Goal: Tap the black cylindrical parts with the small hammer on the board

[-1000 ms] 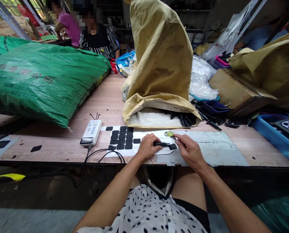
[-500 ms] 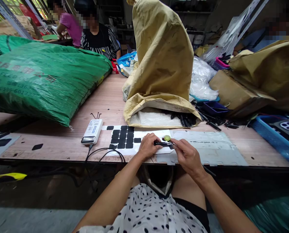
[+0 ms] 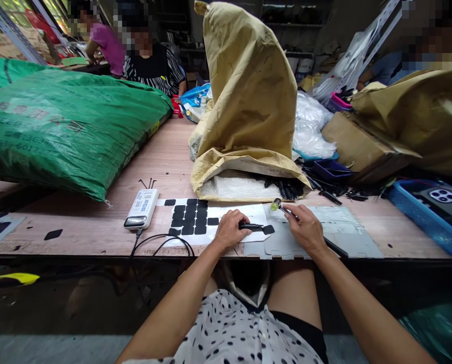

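Left hand [image 3: 229, 228] low over the near edge of the table [image 3: 173, 146], thumb and fingers pinching a slim black tool [image 3: 252, 226], which lies roughly level, tip pointing right. At its tip, a small black piece [image 3: 268, 229]; contact cannot be told. Right hand [image 3: 305, 230] wrapped round the handle of a hammer [image 3: 275, 205], its yellowish-green head raised just beyond the tool's tip, apart from it. Beneath, white sheet [image 3: 254, 212] with black squares [image 3: 189, 222] left of the left hand; grey plate [image 3: 282, 244] to the right. Tan sack [image 3: 249, 91] at the far side, mouth facing near.
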### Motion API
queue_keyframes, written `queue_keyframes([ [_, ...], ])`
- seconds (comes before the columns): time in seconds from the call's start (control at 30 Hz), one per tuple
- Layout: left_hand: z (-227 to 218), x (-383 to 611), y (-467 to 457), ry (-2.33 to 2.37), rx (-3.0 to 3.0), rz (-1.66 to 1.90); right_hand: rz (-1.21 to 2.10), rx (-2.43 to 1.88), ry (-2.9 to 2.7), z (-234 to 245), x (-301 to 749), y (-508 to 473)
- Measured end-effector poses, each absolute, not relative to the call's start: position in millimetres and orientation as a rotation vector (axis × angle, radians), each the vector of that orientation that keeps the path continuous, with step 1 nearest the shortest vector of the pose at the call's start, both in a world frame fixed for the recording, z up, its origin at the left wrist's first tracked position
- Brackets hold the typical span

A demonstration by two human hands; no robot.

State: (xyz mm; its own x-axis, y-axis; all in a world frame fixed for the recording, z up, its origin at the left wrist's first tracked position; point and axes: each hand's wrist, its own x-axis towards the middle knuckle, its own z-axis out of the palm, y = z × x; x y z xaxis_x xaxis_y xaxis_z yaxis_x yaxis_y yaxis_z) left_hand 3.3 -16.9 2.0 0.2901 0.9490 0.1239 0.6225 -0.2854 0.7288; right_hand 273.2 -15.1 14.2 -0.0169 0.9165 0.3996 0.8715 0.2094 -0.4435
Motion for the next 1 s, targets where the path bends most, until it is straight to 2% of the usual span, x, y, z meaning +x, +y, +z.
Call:
queue_keyframes([
  [0.27, 5, 3, -17, 1.401, 2.002, 0.735, -0.136, -1.707, -1.97, -18, 288, 6],
  [0.53, 2, 2, -15, 1.387, 2.02, 0.715, -0.235, -1.75, -2.015, -18, 284, 5],
  [0.67, 20, 2, -26, 1.323, 2.156, 0.619, -0.224, -1.757, -2.018, -17, 283, 5],
  [0.8, 37, 6, -71, 1.058, 2.295, 0.476, -0.227, -1.752, -2.01, -18, 283, 5],
  [0.9, 27, 12, -111, 1.004, 2.258, 0.3, -0.233, -1.753, -2.004, -18, 283, 5],
  [1.0, 1, 19, -135, 1.152, 2.187, 0.097, -0.229, -1.756, -1.999, -19, 282, 5],
])
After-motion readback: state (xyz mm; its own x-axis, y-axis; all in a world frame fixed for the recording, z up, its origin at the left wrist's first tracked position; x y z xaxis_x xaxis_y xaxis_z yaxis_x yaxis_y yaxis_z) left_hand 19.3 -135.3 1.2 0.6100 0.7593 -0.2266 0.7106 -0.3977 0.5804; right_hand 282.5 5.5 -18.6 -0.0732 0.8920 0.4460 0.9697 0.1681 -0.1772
